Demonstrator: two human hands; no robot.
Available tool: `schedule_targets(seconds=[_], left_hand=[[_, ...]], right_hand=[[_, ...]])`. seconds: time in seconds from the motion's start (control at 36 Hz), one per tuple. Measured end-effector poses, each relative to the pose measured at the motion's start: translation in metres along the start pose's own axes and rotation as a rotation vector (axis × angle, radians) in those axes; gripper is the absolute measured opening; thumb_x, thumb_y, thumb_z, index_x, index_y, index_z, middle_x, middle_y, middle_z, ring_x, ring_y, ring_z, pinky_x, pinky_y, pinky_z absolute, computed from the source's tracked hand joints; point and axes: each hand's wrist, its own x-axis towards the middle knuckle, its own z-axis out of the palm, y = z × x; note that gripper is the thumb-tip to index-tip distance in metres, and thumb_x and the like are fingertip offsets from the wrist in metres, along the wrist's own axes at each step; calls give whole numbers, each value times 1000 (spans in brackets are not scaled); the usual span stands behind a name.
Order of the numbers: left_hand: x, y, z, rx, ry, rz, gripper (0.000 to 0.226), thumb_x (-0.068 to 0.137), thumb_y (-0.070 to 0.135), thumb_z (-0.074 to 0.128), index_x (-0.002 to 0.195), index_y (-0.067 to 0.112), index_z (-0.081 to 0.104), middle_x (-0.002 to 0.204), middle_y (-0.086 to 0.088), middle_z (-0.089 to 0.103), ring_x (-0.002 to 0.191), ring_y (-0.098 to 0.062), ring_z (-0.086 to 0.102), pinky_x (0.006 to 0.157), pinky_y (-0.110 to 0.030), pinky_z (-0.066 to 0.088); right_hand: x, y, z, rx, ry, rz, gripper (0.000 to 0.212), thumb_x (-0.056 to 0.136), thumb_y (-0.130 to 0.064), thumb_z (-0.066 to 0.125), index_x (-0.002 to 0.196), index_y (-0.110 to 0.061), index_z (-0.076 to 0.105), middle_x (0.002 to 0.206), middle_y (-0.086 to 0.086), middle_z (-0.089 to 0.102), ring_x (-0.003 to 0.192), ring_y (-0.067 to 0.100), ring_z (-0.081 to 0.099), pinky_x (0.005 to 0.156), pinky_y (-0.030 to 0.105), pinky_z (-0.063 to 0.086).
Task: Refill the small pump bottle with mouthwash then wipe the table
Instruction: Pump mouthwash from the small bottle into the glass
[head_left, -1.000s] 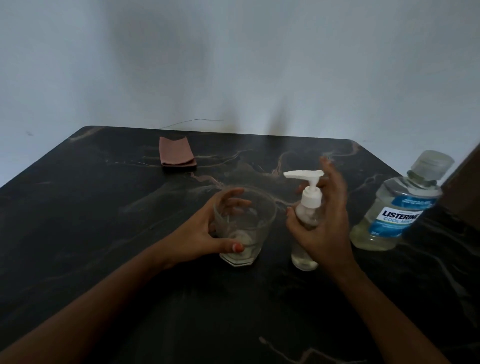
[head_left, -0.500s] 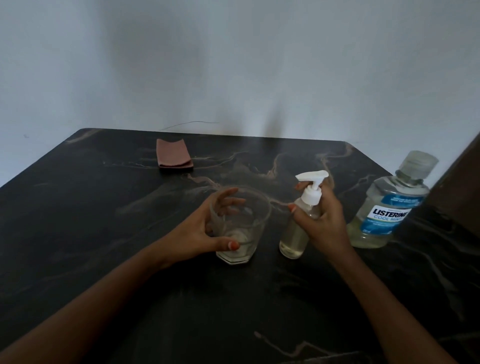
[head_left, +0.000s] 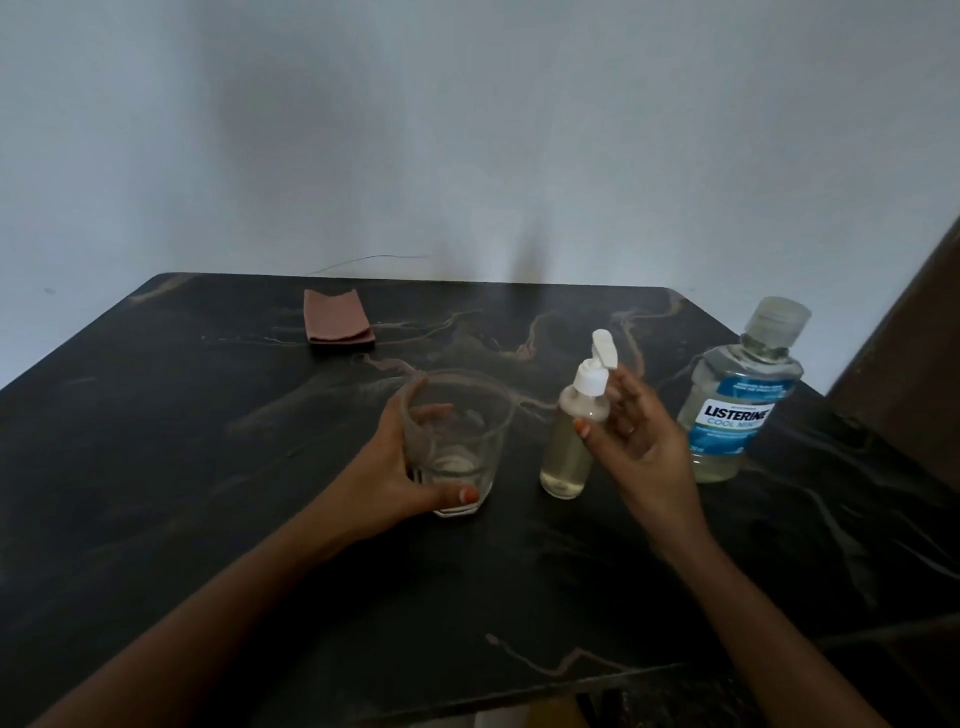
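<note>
Your left hand (head_left: 395, 480) grips the glass (head_left: 457, 441); your right hand (head_left: 641, 449) loosely pinches the pump bottle (head_left: 569, 447) (middle of frame). That loose hold could tip it and wet the worktop (head_left: 208, 467).

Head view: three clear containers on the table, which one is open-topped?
The drinking glass, gripped by the left hand. It has a bare open rim; the pump bottle wears a white pump head and the Listerine bottle a clear cap.

Dark marble table (head_left: 208, 467): glass (head_left: 457, 441), pump bottle (head_left: 566, 457), mouthwash bottle (head_left: 737, 410), folded cloth (head_left: 337, 317).
</note>
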Motion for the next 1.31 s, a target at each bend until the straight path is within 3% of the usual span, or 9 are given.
schedule_targets(seconds=[0.14,0.33,0.58,0.78,0.89,0.97,1.08,1.17,1.31], left_hand=[[-7,0,12,38,134,0,109,41,51,85,128,50,19,114,26,49,105,13,52,88,-10,42],[-7,-1,21,145,288,19,84,53,30,85,119,38,33,100,22,54,88,28,48,67,8,35],[10,-2,20,175,351,21,79,51,31,87,114,33,39,93,23,56,82,30,49,66,8,36],[46,-8,12,131,407,-6,66,56,22,86,104,33,41,88,24,55,75,20,54,62,5,39],[68,-14,6,101,449,4,65,57,20,85,106,32,44,99,15,59,89,5,58,69,-4,46],[84,-18,2,114,498,21,65,57,20,85,112,23,52,112,1,61,102,-11,58,87,-24,48],[102,-23,1,115,561,14,60,57,19,84,110,18,56,103,6,61,91,-4,56,75,-10,41],[117,-27,-1,114,595,-12,62,59,17,83,114,10,56,108,0,64,97,-10,58,82,-18,45],[143,-33,-6,114,626,-24,61,61,15,82,115,6,55,113,-8,65,105,-18,59,88,-24,45]], right_hand=[[-15,11,9,-289,49,118,65,64,-22,79,112,-42,40,110,-22,48,99,-3,51,79,12,40],[-17,26,13,-439,54,262,63,70,-19,76,123,-20,43,120,-1,53,98,7,49,78,20,39],[4,33,18,-454,31,225,55,70,-18,76,118,-18,49,105,-9,52,87,0,48,65,8,35],[39,51,32,-399,71,209,54,72,-10,74,120,-15,50,91,-17,52,77,-7,51,61,5,39],[61,63,39,-385,90,197,47,73,-9,73,115,-14,53,82,-20,51,75,-5,53,60,6,41],[78,71,45,-410,106,179,45,71,-8,74,112,-10,56,88,-11,55,81,4,54,62,7,39],[101,82,51,-440,141,157,46,69,-8,75,112,-6,58,93,-2,61,87,10,57,64,6,41],[118,91,54,-448,161,163,48,70,-9,75,114,-4,58,107,11,66,96,18,61,75,19,44],[144,104,60,-459,185,181,48,70,-11,75,114,-3,57,111,14,65,103,23,61,78,20,43]])
